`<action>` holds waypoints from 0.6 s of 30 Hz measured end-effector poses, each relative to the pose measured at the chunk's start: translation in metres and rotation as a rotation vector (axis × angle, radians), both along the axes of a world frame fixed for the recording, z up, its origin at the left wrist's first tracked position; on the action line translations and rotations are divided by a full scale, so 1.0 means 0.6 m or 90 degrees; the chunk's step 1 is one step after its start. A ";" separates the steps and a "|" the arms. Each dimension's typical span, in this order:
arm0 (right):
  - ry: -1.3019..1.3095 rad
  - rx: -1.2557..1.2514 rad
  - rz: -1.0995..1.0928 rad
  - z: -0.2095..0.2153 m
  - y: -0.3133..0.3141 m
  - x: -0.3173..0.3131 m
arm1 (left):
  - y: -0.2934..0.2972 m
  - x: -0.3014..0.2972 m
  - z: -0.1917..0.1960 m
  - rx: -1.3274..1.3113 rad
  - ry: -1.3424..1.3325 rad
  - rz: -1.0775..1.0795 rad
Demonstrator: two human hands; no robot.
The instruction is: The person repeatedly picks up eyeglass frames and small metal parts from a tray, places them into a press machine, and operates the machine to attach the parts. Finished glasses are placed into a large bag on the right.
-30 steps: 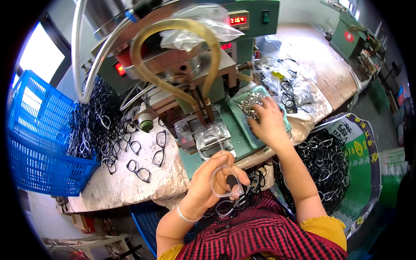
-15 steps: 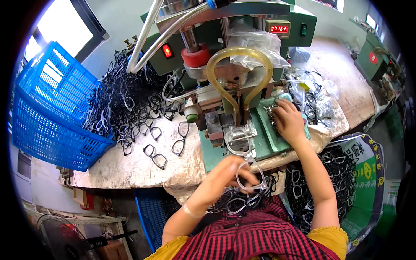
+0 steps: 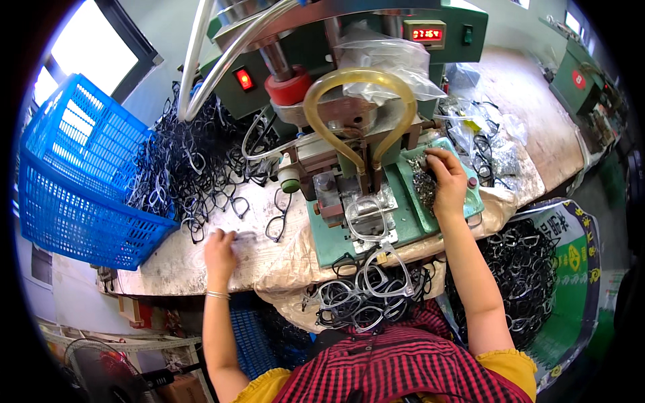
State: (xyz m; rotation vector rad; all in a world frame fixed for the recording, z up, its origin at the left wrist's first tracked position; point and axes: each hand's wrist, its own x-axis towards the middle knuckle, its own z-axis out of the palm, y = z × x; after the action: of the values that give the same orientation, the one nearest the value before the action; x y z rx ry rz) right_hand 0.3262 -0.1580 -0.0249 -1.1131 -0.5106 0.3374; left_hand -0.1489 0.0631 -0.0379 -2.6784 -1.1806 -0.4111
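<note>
My left hand (image 3: 220, 250) lies palm down on the worn tabletop (image 3: 168, 265), its fingertips on a pale eyeglass frame (image 3: 239, 235); I cannot tell whether it grips it. A black frame (image 3: 276, 216) lies just right of it. My right hand (image 3: 446, 180) is curled into a heap of small metal parts (image 3: 422, 188) in the green tray (image 3: 470, 201) of the press machine (image 3: 349, 101). A clear frame (image 3: 366, 216) sits on the machine's fixture. Clear and black frames (image 3: 366, 301) are piled in my lap.
A big pile of black frames (image 3: 191, 164) lies beside a blue plastic basket (image 3: 77, 185) at the left. A yellow hose (image 3: 356, 111) loops in front of the machine. At my right a bag (image 3: 571, 282) holds more black frames (image 3: 521, 269).
My left hand held a clear frame above my lap; it has let go and moved left onto the table. The right hand stays in the tray. The view has shifted.
</note>
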 end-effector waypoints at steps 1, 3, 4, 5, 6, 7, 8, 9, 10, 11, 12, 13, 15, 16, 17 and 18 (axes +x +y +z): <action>-0.025 -0.011 0.001 0.006 0.000 -0.002 | 0.029 -0.012 0.009 0.083 -0.047 0.051; -0.070 -0.048 -0.037 0.011 -0.014 -0.006 | 0.106 -0.070 0.027 0.164 -0.151 0.181; -0.093 -0.067 -0.058 0.013 -0.028 -0.002 | 0.135 -0.096 0.049 0.154 -0.156 0.222; -0.119 -0.112 -0.081 0.012 -0.045 0.005 | 0.162 -0.117 0.056 0.116 -0.162 0.303; -0.139 -0.136 -0.098 0.007 -0.060 0.010 | 0.192 -0.167 0.040 0.086 -0.177 0.350; -0.143 -0.145 -0.106 0.006 -0.075 0.007 | 0.229 -0.224 -0.001 0.056 -0.189 0.397; -0.145 -0.158 -0.122 0.001 -0.094 0.005 | 0.249 -0.252 -0.039 0.023 -0.200 0.436; -0.164 -0.198 -0.154 -0.009 -0.122 0.008 | 0.236 -0.210 -0.053 -0.165 -0.357 0.381; -0.183 -0.238 -0.185 -0.015 -0.145 0.009 | 0.219 -0.162 -0.069 -0.071 -0.208 0.520; -0.230 -0.261 -0.235 -0.014 -0.157 0.003 | 0.204 -0.137 -0.083 -0.027 -0.230 0.482; -0.295 -0.273 -0.233 -0.006 -0.163 -0.002 | 0.191 -0.106 -0.097 0.012 -0.251 0.440; -0.360 -0.285 -0.229 0.006 -0.164 -0.011 | 0.183 -0.076 -0.105 0.005 -0.227 0.385; -0.427 -0.289 -0.188 0.054 -0.149 -0.043 | 0.146 0.011 -0.087 -0.014 -0.220 0.265; -0.410 -0.251 -0.143 0.074 -0.131 -0.056 | 0.126 0.053 -0.070 -0.040 -0.175 0.267; -0.433 -0.213 -0.085 0.097 -0.112 -0.066 | 0.111 0.084 -0.054 0.002 -0.126 0.237; -0.447 -0.180 -0.035 0.109 -0.089 -0.072 | 0.098 0.107 -0.039 0.048 -0.077 0.208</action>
State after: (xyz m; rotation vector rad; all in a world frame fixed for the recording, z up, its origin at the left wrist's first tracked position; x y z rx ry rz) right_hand 0.2828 -0.2115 0.0406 -1.5177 -1.0714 -0.0478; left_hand -0.0845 0.1221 -0.0615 -2.3655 -1.5703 -0.5552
